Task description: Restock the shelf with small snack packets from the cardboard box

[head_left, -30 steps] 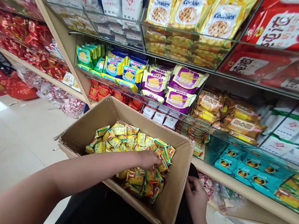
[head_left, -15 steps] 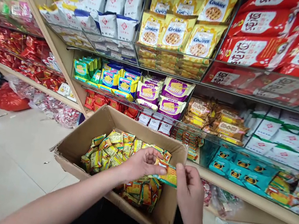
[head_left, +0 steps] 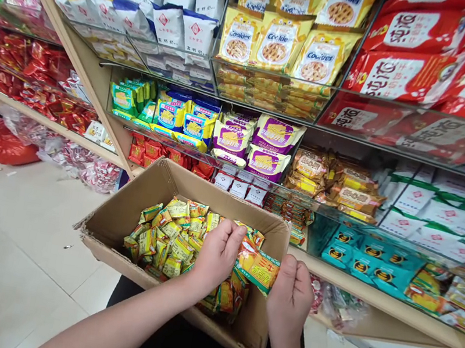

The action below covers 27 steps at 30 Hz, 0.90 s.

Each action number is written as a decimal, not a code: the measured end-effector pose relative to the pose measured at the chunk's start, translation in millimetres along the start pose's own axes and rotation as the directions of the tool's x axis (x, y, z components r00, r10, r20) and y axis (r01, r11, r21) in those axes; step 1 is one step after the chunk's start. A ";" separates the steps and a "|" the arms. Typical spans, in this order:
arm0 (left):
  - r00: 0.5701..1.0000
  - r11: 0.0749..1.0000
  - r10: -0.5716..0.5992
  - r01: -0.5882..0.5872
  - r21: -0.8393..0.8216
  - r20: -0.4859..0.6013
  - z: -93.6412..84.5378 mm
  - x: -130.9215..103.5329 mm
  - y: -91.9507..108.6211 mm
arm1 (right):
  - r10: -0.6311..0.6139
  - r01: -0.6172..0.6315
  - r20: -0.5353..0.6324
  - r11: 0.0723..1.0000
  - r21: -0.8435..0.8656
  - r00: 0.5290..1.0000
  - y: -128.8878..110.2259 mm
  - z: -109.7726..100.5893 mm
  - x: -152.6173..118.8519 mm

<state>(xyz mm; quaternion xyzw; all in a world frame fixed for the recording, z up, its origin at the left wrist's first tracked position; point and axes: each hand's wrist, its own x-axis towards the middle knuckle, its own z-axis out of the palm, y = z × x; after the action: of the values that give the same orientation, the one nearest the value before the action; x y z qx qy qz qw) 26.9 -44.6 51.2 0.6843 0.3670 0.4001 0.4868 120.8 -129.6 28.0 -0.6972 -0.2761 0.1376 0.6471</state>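
Between my two hands, a yellow, orange and green snack packet (head_left: 259,266) is stretched out above an open cardboard box (head_left: 117,232). My left hand (head_left: 220,251) is closed, pinching the packet's left end between thumb and fingers. My right hand (head_left: 291,289) grips its right end the same way. Below them, many similar small yellow packets (head_left: 170,235) fill the left and middle of the box. More packets lie under my left hand, partly hidden by it and my forearm. The box rests at my lap.
Ahead stand slanted shelves with cookie bags (head_left: 277,43), red bags (head_left: 407,72) and purple biscuit packs (head_left: 269,150) behind glass edges (head_left: 269,77). Teal packets (head_left: 360,259) sit low at the right. A red plastic bag (head_left: 8,141) lies on the tiled floor (head_left: 18,246) at left.
Both hands have tightened into fists at the packet's ends, and the packet now lies flatter with its printed face showing. The view has shifted slightly.
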 end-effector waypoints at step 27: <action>0.896 0.872 -0.122 -0.109 0.478 0.426 -72.8 -44.5 -14.1 | -0.083 0.073 0.041 0.443 -0.894 0.996 119.0 -38.3 185.1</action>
<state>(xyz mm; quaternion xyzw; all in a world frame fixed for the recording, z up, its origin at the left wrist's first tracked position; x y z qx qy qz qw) -58.8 -53.4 44.2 0.8565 0.3380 0.1259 0.3693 316.4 -58.2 -53.0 -0.9204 -0.3359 -0.0613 0.1907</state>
